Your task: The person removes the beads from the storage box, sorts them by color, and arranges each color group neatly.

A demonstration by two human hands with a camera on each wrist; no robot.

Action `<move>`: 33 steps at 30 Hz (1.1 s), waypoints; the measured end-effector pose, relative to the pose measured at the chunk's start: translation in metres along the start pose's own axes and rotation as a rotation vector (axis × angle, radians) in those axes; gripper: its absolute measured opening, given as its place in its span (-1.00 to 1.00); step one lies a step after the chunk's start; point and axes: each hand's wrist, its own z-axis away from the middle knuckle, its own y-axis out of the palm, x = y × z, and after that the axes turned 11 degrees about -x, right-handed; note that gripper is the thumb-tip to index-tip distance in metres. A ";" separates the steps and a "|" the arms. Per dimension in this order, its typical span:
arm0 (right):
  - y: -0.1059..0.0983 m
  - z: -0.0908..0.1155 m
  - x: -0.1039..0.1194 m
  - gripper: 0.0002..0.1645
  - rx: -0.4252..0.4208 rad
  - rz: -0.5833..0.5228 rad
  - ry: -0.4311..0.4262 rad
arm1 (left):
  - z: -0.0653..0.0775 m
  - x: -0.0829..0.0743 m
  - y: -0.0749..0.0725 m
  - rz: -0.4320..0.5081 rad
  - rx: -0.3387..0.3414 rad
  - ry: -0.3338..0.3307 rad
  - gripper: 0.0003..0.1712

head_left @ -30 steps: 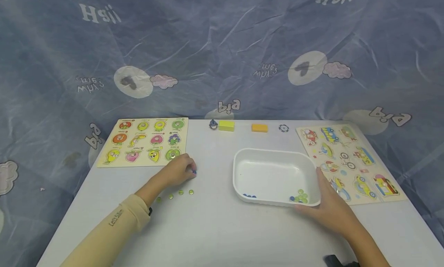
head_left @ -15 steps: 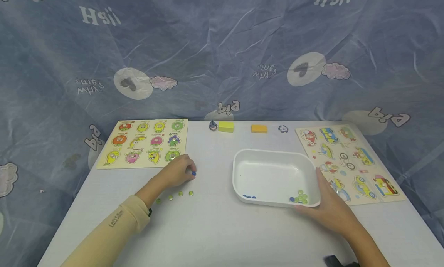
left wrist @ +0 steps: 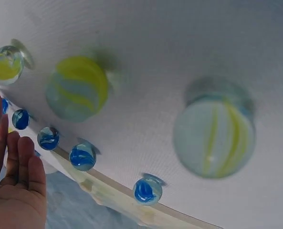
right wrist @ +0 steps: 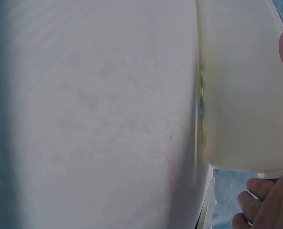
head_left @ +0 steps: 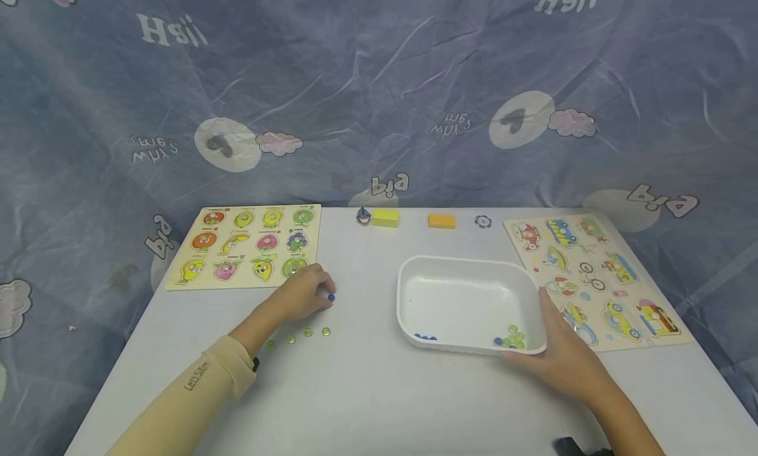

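My left hand [head_left: 303,290] is low over the table beside the fruit board, its thumb and fingertips pinching a blue marble [head_left: 331,298]. In the left wrist view, the hand [left wrist: 12,176] is at the end of a row of several blue marbles [left wrist: 82,157]. This row is mostly hidden behind the hand in the head view. A second row, of yellow-green marbles [head_left: 308,332], lies nearer the body. My right hand [head_left: 562,351] grips the right end of a white tray [head_left: 456,265], thumb at the near rim. Blue marbles [head_left: 425,337] and green marbles [head_left: 512,339] lie along its near wall.
A wooden fruit puzzle board [head_left: 245,245] lies at the back left, a vehicle puzzle board [head_left: 598,278] at the right. Along the back edge are a small penguin-like figure [head_left: 363,216], a yellow block [head_left: 386,218], an orange block [head_left: 441,222] and a cloth backdrop [head_left: 379,94].
The blue marble shows a little more clearly at my left fingertips. Both hands and the tray stay in place; the head view has shifted very slightly.
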 end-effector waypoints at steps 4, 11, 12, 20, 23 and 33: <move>0.000 0.001 0.000 0.62 0.001 0.006 0.006 | 0.001 -0.002 -0.008 0.030 -0.020 0.010 -0.72; -0.002 0.002 0.002 0.63 0.014 0.012 0.020 | 0.006 -0.030 -0.033 0.112 -0.111 0.110 -0.66; -0.002 0.002 0.002 0.63 0.015 0.012 0.022 | 0.007 -0.037 -0.035 0.122 -0.126 0.129 -0.66; -0.004 0.000 0.004 0.62 0.014 0.006 0.010 | 0.016 -0.104 -0.022 0.203 -0.066 0.308 -0.60; -0.003 0.000 0.004 0.63 0.014 0.004 0.008 | 0.013 -0.126 -0.008 0.203 0.005 0.358 -0.57; -0.005 0.001 0.003 0.61 0.022 0.004 0.005 | -0.015 -0.182 0.046 0.212 0.102 0.475 -0.62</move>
